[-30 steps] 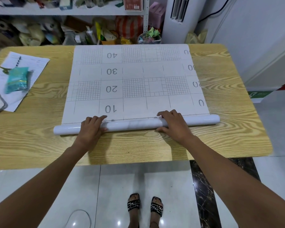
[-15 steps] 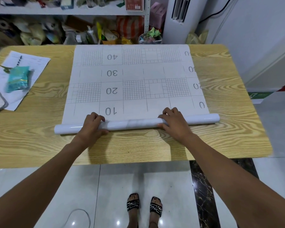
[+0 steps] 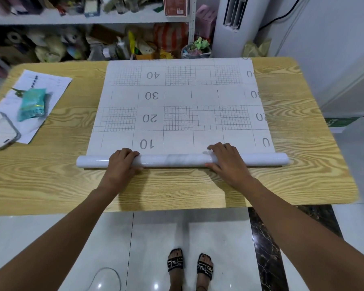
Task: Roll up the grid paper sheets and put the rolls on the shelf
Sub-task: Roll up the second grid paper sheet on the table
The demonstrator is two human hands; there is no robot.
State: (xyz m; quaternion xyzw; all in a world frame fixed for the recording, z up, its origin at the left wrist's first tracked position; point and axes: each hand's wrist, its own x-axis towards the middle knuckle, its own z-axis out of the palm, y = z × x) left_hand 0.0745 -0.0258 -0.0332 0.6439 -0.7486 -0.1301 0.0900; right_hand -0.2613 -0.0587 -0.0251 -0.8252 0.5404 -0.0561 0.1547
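Wood-grain desk (image 3: 51, 185): at its left edge a phone (image 3: 3, 131), partly cut off, lies on a printed sheet (image 3: 48, 85) beside a teal packet (image 3: 32, 104). The left hand (image 3: 122, 164) and right hand (image 3: 227, 160) each curl over the roll (image 3: 172, 160) at the near end of the grid paper sheet (image 3: 181, 101). Their fingertips are hidden behind it. Right-edge numerals are partly unreadable.

One head-worn camera looks forward and steeply down (wide-angle) over the table (image 3: 51, 185), close above it.
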